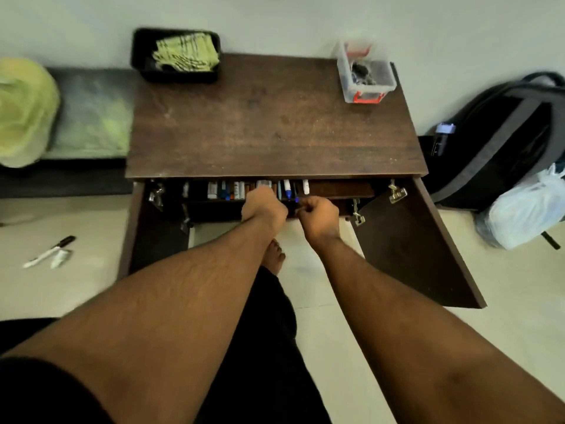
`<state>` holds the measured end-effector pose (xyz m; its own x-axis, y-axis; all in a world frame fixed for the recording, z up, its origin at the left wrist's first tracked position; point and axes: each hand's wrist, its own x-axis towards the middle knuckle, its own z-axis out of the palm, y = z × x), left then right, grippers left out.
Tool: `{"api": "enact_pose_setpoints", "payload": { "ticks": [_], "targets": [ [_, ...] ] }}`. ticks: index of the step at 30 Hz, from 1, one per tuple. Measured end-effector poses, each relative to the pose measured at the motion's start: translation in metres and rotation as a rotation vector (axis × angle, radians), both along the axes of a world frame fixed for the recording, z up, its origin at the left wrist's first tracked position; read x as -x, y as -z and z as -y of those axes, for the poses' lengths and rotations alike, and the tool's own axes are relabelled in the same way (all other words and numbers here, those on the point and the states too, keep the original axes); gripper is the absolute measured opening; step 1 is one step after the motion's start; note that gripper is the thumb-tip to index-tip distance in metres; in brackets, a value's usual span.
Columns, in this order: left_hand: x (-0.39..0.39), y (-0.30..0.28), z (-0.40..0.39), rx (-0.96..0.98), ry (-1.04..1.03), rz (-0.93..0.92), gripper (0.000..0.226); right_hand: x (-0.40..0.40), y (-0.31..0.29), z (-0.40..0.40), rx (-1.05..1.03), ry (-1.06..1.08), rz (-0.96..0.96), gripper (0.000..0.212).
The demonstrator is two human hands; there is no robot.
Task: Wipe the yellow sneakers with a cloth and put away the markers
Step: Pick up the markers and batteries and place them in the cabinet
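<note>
Both hands reach into the open cabinet under the brown worktop (275,123). The left hand (264,206) is curled at a row of markers (241,190) on the inner shelf, touching a grey-capped one; the right hand (319,217) is fisted just beside it at 3 o'clock. A black tray (143,65) holding a yellow cloth (186,53) sits at 11 o'clock, a clear box (365,73) at 1 o'clock, a loose marker (49,251) on the floor at 9 o'clock
</note>
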<state>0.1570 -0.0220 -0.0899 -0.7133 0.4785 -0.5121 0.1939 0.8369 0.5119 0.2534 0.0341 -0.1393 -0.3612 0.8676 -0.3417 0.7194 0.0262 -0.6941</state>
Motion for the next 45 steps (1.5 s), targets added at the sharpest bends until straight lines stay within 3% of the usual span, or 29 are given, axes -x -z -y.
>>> {"api": "enact_pose_setpoints", "payload": {
  "ticks": [4, 10, 13, 18, 23, 31, 37, 45],
  "targets": [
    [0.030, -0.063, 0.069, -0.040, 0.235, -0.240, 0.016, 0.017, -0.079, 0.044, -0.127, -0.137, -0.006, 0.023],
    [0.081, -0.117, 0.194, -0.164, 0.302, -0.406, 0.035, 0.065, -0.174, 0.121, -0.330, -0.430, 0.056, 0.023],
    [0.115, -0.127, 0.255, -0.167, 0.223, -0.433, 0.035, 0.101, -0.199, 0.161, -0.400, -0.575, 0.078, 0.030],
    [0.172, -0.096, 0.352, -0.065, -0.142, -0.380, 0.034, 0.185, -0.194, 0.225, -0.502, -0.823, 0.137, 0.026],
    [0.211, -0.008, 0.428, 0.051, -0.353, -0.210, 0.033, 0.278, -0.137, 0.277, -0.508, -1.077, 0.208, 0.028],
    [0.284, 0.145, 0.463, 0.148, -0.471, -0.028, 0.036, 0.385, 0.030, 0.302, -0.353, -1.332, 0.331, 0.034],
    [0.363, 0.246, 0.462, 0.145, -0.447, -0.037, 0.040, 0.434, 0.153, 0.312, -0.294, -1.463, 0.375, 0.042],
    [0.444, 0.336, 0.458, 0.250, -0.218, -0.039, 0.057, 0.477, 0.237, 0.330, -0.337, -1.707, 0.546, 0.056]
  ]
}}
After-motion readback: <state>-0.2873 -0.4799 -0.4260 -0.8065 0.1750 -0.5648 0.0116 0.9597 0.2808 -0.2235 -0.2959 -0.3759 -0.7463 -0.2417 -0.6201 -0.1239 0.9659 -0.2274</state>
